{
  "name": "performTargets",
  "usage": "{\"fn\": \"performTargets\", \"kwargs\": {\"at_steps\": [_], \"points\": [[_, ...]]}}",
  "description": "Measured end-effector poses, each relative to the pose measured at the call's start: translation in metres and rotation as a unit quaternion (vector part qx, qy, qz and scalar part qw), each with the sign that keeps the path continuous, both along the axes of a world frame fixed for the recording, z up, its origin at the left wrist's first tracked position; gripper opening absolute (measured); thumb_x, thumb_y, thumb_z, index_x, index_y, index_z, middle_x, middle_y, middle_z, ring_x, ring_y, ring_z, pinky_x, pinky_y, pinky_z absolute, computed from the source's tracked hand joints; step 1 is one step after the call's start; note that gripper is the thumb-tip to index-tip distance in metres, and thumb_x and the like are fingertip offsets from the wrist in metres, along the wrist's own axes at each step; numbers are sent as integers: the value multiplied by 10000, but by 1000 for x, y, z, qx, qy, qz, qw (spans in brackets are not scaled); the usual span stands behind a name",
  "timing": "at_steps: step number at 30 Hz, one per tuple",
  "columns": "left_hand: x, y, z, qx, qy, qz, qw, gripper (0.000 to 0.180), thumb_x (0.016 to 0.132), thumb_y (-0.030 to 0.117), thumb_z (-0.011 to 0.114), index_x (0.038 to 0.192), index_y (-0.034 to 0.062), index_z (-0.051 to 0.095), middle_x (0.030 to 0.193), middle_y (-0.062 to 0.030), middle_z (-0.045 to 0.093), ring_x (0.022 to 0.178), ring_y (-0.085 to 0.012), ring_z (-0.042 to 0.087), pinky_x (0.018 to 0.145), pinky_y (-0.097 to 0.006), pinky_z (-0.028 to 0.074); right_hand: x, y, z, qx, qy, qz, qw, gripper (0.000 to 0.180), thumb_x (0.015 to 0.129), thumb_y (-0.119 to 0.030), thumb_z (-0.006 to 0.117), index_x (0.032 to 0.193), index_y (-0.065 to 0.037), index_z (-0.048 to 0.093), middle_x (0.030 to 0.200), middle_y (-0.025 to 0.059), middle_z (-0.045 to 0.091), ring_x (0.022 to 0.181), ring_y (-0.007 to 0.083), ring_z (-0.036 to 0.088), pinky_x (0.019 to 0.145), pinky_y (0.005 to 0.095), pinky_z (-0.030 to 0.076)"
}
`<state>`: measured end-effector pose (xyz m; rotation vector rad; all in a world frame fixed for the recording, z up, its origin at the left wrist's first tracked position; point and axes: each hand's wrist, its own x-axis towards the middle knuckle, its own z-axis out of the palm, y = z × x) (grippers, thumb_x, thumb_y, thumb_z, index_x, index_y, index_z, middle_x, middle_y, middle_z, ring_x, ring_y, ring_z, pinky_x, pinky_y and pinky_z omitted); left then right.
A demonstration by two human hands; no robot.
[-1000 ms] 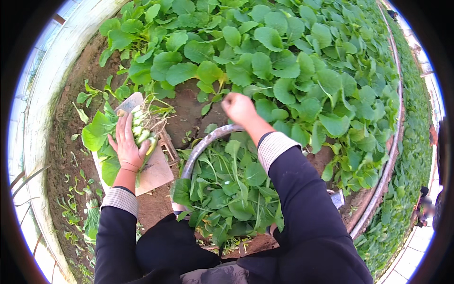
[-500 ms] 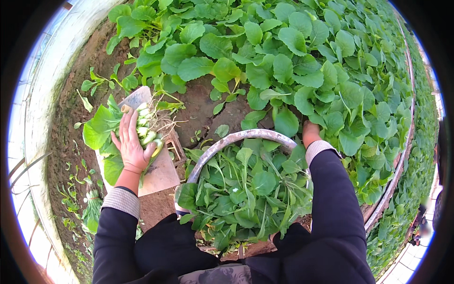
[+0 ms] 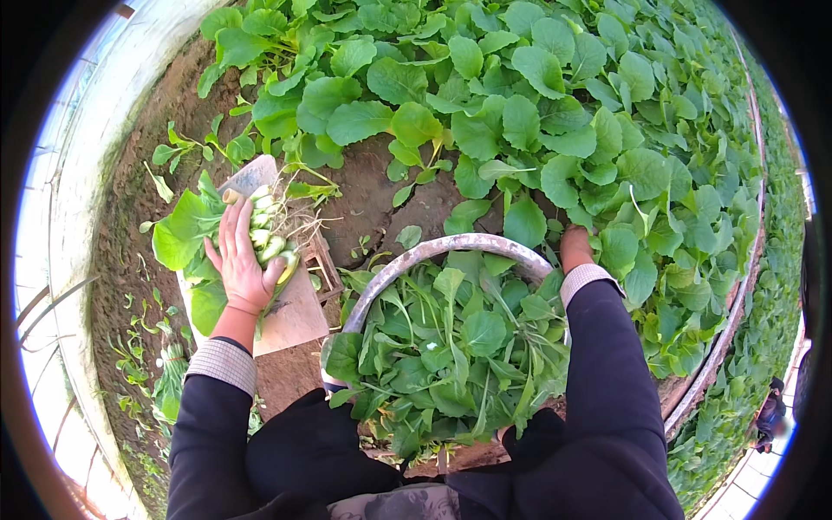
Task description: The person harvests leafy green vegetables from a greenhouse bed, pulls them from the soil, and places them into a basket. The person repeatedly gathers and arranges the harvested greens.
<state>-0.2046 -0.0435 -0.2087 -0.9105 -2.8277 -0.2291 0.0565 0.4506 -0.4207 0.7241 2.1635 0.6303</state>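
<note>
My left hand (image 3: 246,264) lies over a bunch of leafy greens (image 3: 260,236) with pale stems and thin roots, holding it down on a flat board (image 3: 293,319). Its fingers point away from me, and the thumb rests along the near side of the stems. A tan stub (image 3: 230,197) shows at the fingertips; its kind is unclear. My right hand (image 3: 576,249) reaches down among the growing leafy greens (image 3: 620,204) beyond the basin's right side. Leaves hide its fingers and anything in them.
A round basin (image 3: 433,247) with a worn pale rim, heaped with loose greens (image 3: 459,347), stands between my arms. Under the board is a wooden frame (image 3: 325,267). A tied bundle of greens (image 3: 171,381) lies on the soil at left. A pale wall (image 3: 82,260) runs along the left.
My right hand has shifted slightly to the right and nearer, and more of its back shows between the leaves. My left hand stays on the bunch.
</note>
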Motion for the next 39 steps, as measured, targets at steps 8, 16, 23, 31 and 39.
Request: {"fn": "performTargets", "kwargs": {"at_steps": [8, 16, 23, 31, 39], "points": [[1, 0, 0, 1, 3, -4, 1000, 912, 673, 529, 598, 1454, 190, 272, 1482, -32, 310, 1391, -248, 247, 1080, -627, 36, 16, -25, 34, 2, 14, -9, 1000, 337, 926, -209, 443, 1230, -126, 561, 1150, 20, 613, 1032, 198, 592, 817, 458, 381], [0, -5, 3, -15, -6, 6, 1000, 882, 713, 504, 617, 1463, 228, 245, 1502, -26, 267, 1406, -230, 207, 1086, -626, 54, 107, -27, 110, -53, 84, -68, 993, 281, 880, -184, 486, 1139, -102, 558, 1093, 89, 645, 1017, 277, 610, 914, 477, 378], [18, 27, 70, -147, -114, 45, 982, 891, 738, 548, 640, 1470, 231, 241, 1540, -28, 191, 1438, -196, 102, 1100, -627, 49, 132, 4, 246, -245, 620, -273, 694, 476, 713, -193, 703, 1152, -55, 581, 1094, 93, 646, 1003, 248, 602, 914, 357, 434], [83, 43, 125, -105, -90, 41, 990, 930, 751, 512, 661, 1477, 136, 218, 1509, -132, 256, 1422, -262, 168, 1111, -598, 97, 157, -76, 359, -424, 808, -279, 298, 524, 684, 120, 626, 1190, -10, 573, 1083, 66, 645, 968, 185, 612, 892, 309, 465], [233, 92, 228, 82, -196, -344, 915, 1129, 579, 487, 800, 1471, 139, 202, 1451, -170, 319, 1344, -328, 313, 1063, -634, 191, 160, -187, 432, -543, 818, -168, 88, 410, 760, 19, 671, 1159, -32, 590, 1079, 72, 640, 984, 195, 599, 874, 341, 478]]}}
